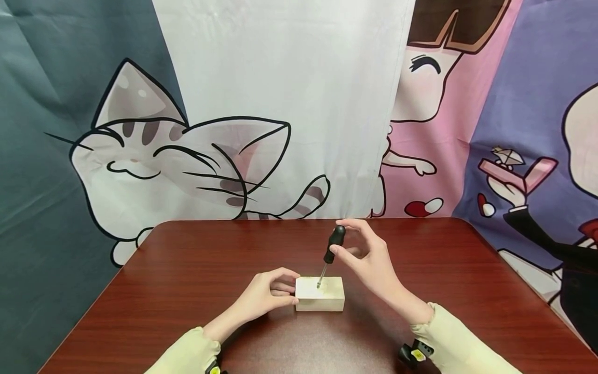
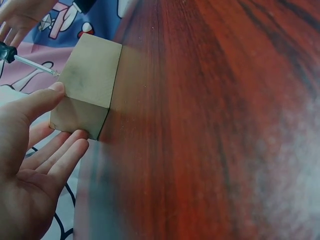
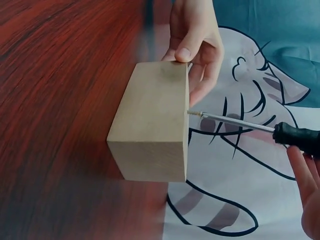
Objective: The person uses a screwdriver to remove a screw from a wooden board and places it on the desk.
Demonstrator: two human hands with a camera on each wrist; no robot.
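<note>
A pale wooden block [image 1: 320, 304] lies on the table, its long side facing me. My left hand [image 1: 262, 296] holds its left end, with the thumb at the near corner and the fingers round the far side. A screwdriver with a black handle [image 1: 334, 243] stands tilted over the block's top, its handle leaning right. My right hand [image 1: 372, 261] pinches that handle between thumb and fingers. In the right wrist view, a small brass-coloured screw [image 3: 194, 113] sticks out of the block's top face, and the screwdriver's metal shaft [image 3: 240, 122] meets its head.
The dark red wooden table [image 1: 196, 259] has rounded far corners. Behind its far edge hangs a cloth backdrop [image 1: 280, 62] printed with a cartoon cat and figures. Black straps with devices [image 1: 416, 354] are on both wrists, by the pale yellow sleeves.
</note>
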